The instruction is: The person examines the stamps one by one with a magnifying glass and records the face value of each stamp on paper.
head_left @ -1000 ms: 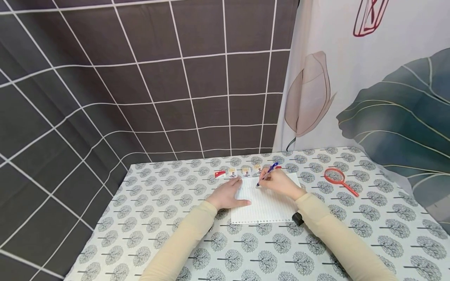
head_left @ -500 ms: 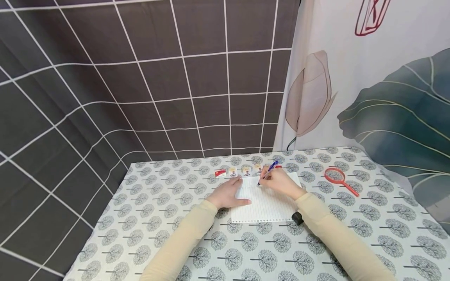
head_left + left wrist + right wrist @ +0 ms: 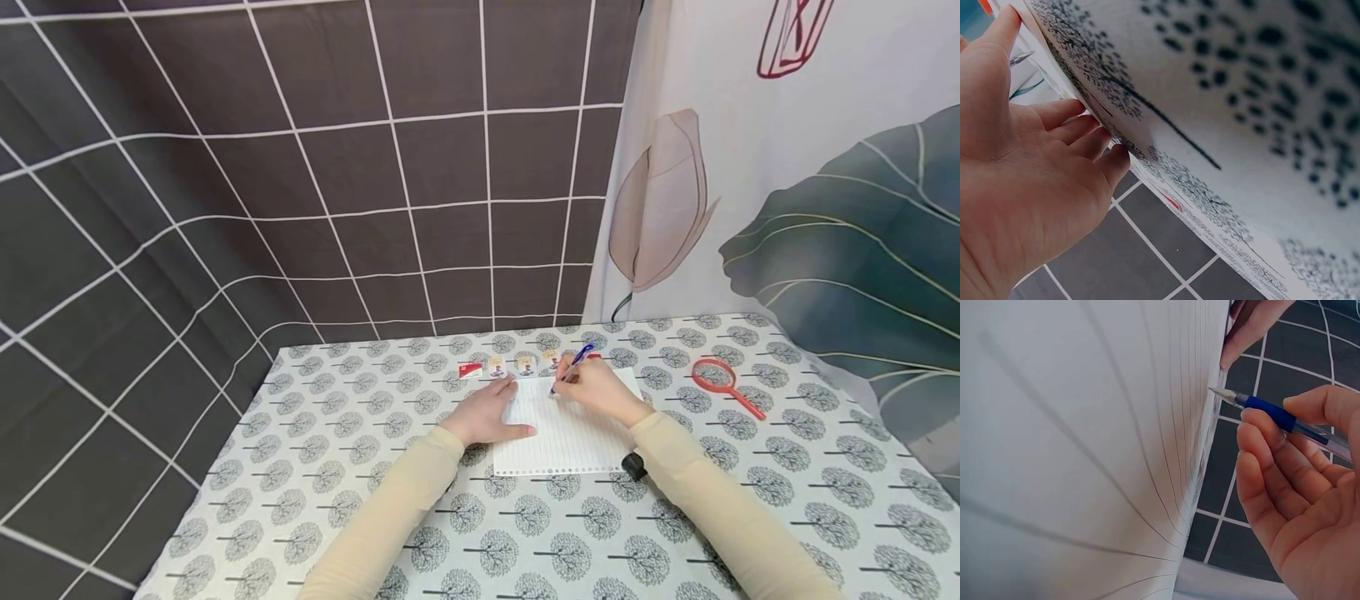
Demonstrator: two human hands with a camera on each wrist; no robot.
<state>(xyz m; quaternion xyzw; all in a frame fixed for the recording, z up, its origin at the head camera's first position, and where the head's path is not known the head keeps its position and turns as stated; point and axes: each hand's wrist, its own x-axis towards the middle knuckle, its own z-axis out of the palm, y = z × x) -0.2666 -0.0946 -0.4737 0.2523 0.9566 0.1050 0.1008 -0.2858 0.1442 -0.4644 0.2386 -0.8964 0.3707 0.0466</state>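
A sheet of lined paper (image 3: 562, 433) with punched holes along its near edge lies on the table. My right hand (image 3: 600, 390) pinches a blue pen (image 3: 579, 358), its tip down at the upper part of the sheet. In the right wrist view the blue grip of the pen (image 3: 1270, 414) sits between thumb and fingers, with the metal point right at the ruled page (image 3: 1116, 456). Flat on the sheet's left edge rests my left hand (image 3: 483, 417), thumb spread out over the paper. The left wrist view shows that hand (image 3: 1041, 169) with its fingers extended.
Along the sheet's far edge lie a red-and-white card (image 3: 470, 371) and several small picture cards (image 3: 525, 367). A magnifying glass with a red handle (image 3: 748, 407) lies to the right. A black object (image 3: 633, 467) shows by the right wrist. Behind the tree-print tablecloth (image 3: 337, 467) hangs a dark grid curtain (image 3: 442, 167).
The pen tip has shifted very slightly to the right along the upper part of the sheet. My left hand has stayed in place on the paper.
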